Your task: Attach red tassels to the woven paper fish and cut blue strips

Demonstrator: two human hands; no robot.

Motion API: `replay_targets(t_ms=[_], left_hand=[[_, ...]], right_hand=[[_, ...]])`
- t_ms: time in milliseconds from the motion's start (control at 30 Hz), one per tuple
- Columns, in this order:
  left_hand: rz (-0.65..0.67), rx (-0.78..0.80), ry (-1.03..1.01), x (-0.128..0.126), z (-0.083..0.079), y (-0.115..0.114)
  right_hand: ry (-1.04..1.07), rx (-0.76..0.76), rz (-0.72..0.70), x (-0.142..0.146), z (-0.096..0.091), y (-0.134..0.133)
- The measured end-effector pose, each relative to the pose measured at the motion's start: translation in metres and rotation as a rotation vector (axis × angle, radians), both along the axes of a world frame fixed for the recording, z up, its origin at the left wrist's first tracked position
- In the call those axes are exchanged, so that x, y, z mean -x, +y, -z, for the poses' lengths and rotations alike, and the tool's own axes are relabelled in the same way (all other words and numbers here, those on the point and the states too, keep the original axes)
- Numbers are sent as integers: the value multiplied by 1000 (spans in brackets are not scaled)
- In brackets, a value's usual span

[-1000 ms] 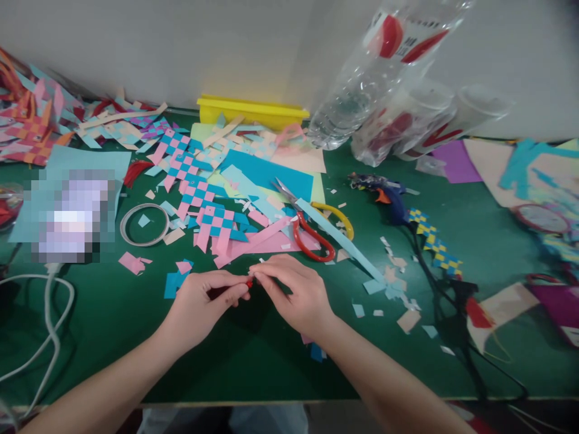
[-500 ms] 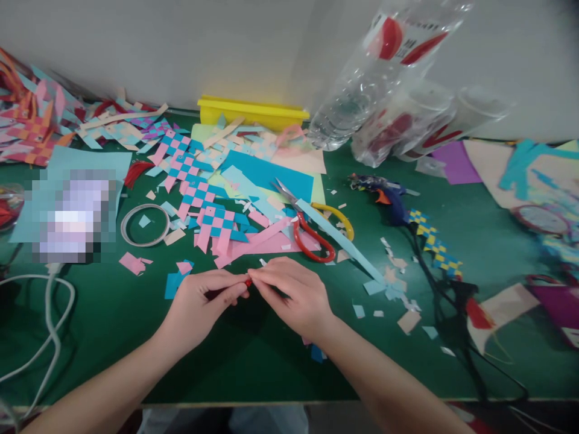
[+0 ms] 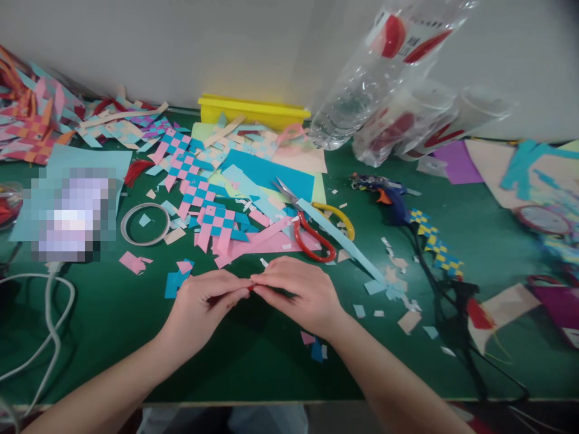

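Observation:
Fingertip to fingertip, my left hand and my right hand pinch a small red piece above the green table. Most of that piece is hidden by the fingers, and its kind cannot be made out. Just beyond my right hand lie scissors with one red and one yellow handle, a light blue paper strip across them. Woven pink-and-blue paper fish lie in a row beyond my left hand, near a pink paper strip.
A roll of tape and a blurred-out phone with a white cable lie left. A blue glue gun with a black cord is at right. A plastic bottle and wrapped cups stand at the back wall. Paper scraps are scattered about.
My right hand has shifted slightly, its thumb and fingers closing more tightly at the red piece. Less of the red piece shows. Paper scraps under my right wrist show more fully.

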State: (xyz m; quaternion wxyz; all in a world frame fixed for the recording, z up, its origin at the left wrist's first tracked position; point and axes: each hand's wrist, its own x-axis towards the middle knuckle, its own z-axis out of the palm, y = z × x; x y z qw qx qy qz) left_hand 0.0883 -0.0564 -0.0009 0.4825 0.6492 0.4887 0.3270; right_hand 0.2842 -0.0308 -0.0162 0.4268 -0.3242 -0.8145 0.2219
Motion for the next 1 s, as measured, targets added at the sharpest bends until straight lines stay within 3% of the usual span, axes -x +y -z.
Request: replay_targets(t_ms=[267, 467, 667, 867, 1000], left_hand=[[18, -36, 57, 0, 2, 0], [5, -128, 82, -2, 9, -2], [-4, -113, 123, -2, 8, -2], [-37, -14, 149, 1, 1, -1], [-16, -23, 133, 0, 5, -3]], right_hand=[[-160, -208, -14, -4, 2, 1], [-279, -264, 47, -2, 4, -2], [-294, -283, 97, -2, 5, -3], [-211, -335, 311, -17, 3, 11], [-238, -375, 598, -43, 5, 27]])
